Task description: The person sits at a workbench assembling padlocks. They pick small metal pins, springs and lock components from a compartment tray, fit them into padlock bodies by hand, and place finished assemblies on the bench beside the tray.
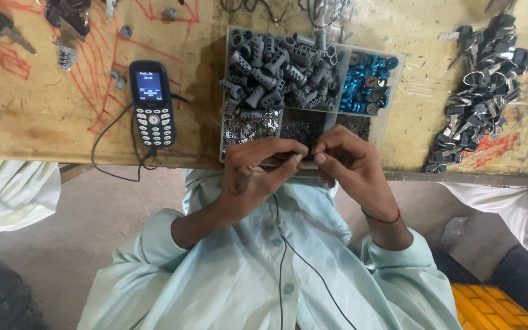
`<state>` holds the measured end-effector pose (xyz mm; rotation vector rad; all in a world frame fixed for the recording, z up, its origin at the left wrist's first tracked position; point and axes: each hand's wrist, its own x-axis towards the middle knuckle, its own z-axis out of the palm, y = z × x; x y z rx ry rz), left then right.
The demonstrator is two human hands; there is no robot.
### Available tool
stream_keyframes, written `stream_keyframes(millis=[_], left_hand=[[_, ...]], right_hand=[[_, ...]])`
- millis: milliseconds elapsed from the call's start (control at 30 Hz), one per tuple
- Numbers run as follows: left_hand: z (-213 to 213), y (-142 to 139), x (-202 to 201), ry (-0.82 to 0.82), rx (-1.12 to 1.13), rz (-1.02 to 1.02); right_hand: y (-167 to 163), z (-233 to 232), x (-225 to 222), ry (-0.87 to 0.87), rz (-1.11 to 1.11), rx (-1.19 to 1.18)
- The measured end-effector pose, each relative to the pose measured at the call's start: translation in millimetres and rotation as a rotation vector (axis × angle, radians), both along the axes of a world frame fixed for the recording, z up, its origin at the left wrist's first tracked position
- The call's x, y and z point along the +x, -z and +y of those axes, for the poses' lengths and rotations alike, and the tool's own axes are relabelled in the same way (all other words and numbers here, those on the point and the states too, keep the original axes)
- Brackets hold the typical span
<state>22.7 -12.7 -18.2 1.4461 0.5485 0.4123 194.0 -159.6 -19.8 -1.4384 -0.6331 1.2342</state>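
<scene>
I see my left hand (255, 174) and right hand (349, 165) brought together fingertip to fingertip, pinching a tiny dark metal part (308, 153) I cannot make out, just at the near edge of the clear plastic compartment tray (393, 82) of grey lock cylinders (276, 70) on the worn yellow table (38, 110).

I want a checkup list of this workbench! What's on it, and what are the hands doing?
Surface: worn yellow workbench with red scribbles.
Job's things: clear compartment tray holding grey lock cylinders, blue rings, tiny metal bits.
Clutter: pile of black-headed keys; keypad phone.
Hands: left hand and right hand pinch a small part together; part too small to tell.
Cables: black phone cable; earphone wire.
Surroundings: white sleeves at both sides.
</scene>
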Motion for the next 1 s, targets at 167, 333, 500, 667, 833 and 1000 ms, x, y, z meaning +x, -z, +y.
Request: stream_keyframes(millis=[167, 333, 500, 667, 833, 1000], left_hand=[[-1.2, 3.9, 0.9, 0.037, -0.222, -0.031], [1.3, 8.1, -1.4, 0.133, -0.347, -0.061], [8.0, 10.0, -2.9, 0.261, -0.374, -0.187], [18.0, 6.5, -11.1, 0.337, -0.341, -0.106], [18.8, 2.6, -6.2, 0.235, -0.337, -0.031], [15.2, -3.8, -3.8, 0.193, -0.608, 0.032]], right_hand=[[-5.3, 1.5, -1.3, -0.012, 0.211, 0.012], [-14.4, 0.5, 6.1, -0.131, 0.209, -0.028], [-16.5, -1.2, 10.0, -0.165, 0.182, -0.065], [-18.8, 1.0, 2.9, -0.175, 0.16, -0.086], [-21.8, 5.3, -4.3, -0.148, -0.421, 0.078], [-22.1, 3.9, 1.5, -0.164, -0.197, 0.065]])
